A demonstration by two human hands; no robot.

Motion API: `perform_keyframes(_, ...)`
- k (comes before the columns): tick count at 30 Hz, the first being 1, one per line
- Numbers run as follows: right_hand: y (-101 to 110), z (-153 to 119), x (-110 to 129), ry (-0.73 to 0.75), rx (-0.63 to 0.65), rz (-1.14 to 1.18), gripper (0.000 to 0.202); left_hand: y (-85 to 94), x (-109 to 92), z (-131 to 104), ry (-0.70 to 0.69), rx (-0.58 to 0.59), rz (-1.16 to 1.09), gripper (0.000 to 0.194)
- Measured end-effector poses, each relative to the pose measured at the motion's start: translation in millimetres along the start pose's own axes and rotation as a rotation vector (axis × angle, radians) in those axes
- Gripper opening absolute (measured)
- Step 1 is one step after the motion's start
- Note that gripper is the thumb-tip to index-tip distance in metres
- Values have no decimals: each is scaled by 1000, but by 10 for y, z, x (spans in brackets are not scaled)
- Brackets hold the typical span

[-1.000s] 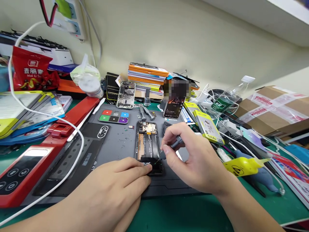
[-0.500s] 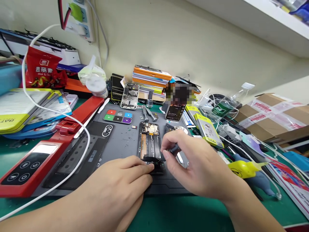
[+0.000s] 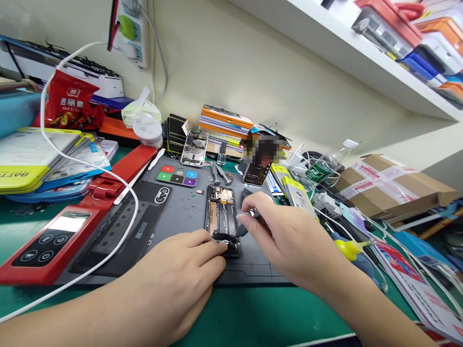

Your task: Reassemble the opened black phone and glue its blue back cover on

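An opened phone (image 3: 227,219) lies on the grey work mat, its circuit board, battery and a coppery strip exposed. At its lower end, the fingers of my left hand (image 3: 181,267) are closed against the frame; the thumb is mostly hidden. My right hand (image 3: 278,231) pinches a slim dark tool (image 3: 243,230), its tip at the phone's lower right part; its exact kind is hard to make out. A black flap (image 3: 222,236) lies across the phone beneath the battery. Left of it rests a black back cover (image 3: 126,231) with a camera opening.
A red device with buttons (image 3: 47,241) and a white cable (image 3: 135,202) lie to the left. Behind the phone are screwdrivers (image 3: 220,173), a coloured magnetic pad (image 3: 177,175) and a propped smartphone (image 3: 257,172). Yellow boxes (image 3: 294,193), a bottle (image 3: 321,166) and a carton (image 3: 394,185) stand right.
The camera view has shifted, bringing more of the upper right shelf into sight. The dark tool in my right hand now shows more plainly at the phone's lower end; my left hand stays there.
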State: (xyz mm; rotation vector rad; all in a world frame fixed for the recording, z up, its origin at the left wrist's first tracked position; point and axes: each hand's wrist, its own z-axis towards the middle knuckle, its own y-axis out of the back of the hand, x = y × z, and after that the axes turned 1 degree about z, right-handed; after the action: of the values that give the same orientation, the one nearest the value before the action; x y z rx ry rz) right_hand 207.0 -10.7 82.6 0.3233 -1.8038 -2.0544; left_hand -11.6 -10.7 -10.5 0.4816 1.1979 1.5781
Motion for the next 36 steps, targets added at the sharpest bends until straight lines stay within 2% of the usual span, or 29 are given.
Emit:
perform_keyframes(2,23,-5,22,-8,16,-5,12,1,-7,4,-5,10,9,27)
perform_keyframes(6,77,-22,52,72,103,91,10,-1,-17,5,-14,27,34,20)
perform_keyframes(10,49,-6,58,63,48,-5,3,-12,-16,-2,-23,24,41,26)
perform_keyframes(12,32,5,67,24,14,-42,10,-18,-15,-5,-26,19,46,25)
perform_keyframes(15,35,5,85,26,42,33,1,-18,-17,-7,-27,10,60,21)
perform_keyframes(17,35,2,89,48,72,82,10,-11,-21,-5,-24,12,68,21)
perform_keyframes(20,14,8,86,33,46,28,3,-4,-26,-4,-34,23,82,23)
perform_keyframes(23,8,13,90,-33,19,-13,13,-13,-24,-15,-39,44,94,24)
perform_keyframes(26,33,-1,96,-36,66,67,1,-30,-19,-30,-33,62,98,23)
perform_keyframes(28,38,-7,89,-14,85,97,8,-36,-17,-32,-32,61,96,24)
perform_keyframes(31,15,1,75,-31,54,38,4,-41,-17,-27,-37,52,100,27)
perform_keyframes(34,2,7,84,-69,25,11,13,-48,-13,-27,-43,49,118,28)
perform_keyframes(36,13,-2,100,-66,40,50,9,-52,-6,-31,-50,53,129,30)
